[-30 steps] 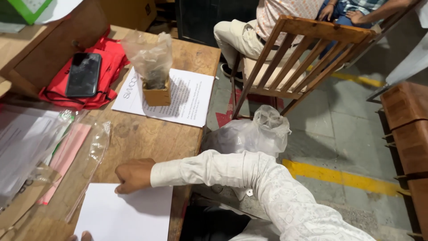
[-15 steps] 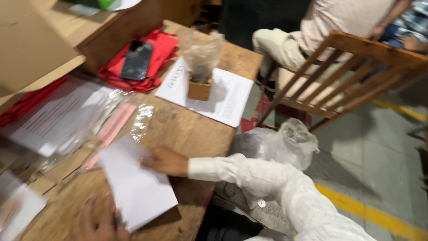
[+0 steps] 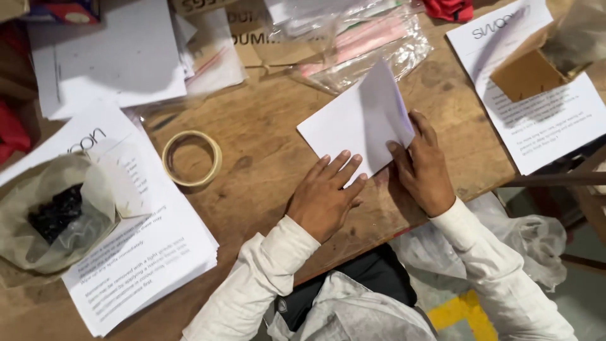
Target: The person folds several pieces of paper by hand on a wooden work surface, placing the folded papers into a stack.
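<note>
A white sheet of paper (image 3: 353, 123) lies folded on the wooden table (image 3: 265, 151), its right flap lifted. My left hand (image 3: 327, 196) rests flat with fingertips pressing the sheet's near edge. My right hand (image 3: 424, 163) pinches the lifted flap at the sheet's right corner. Both sleeves are white.
A roll of tape (image 3: 191, 158) lies left of the hands. Printed sheets (image 3: 145, 246) and a bag of dark pieces (image 3: 53, 215) sit at the left. Clear plastic sleeves (image 3: 353, 44) lie beyond the paper. A small cardboard box (image 3: 527, 74) stands on printed sheets at the right.
The view has swung down over the table. My left hand has come onto the paper, and my right hand has moved from holding it flat to lifting a folded flap.
</note>
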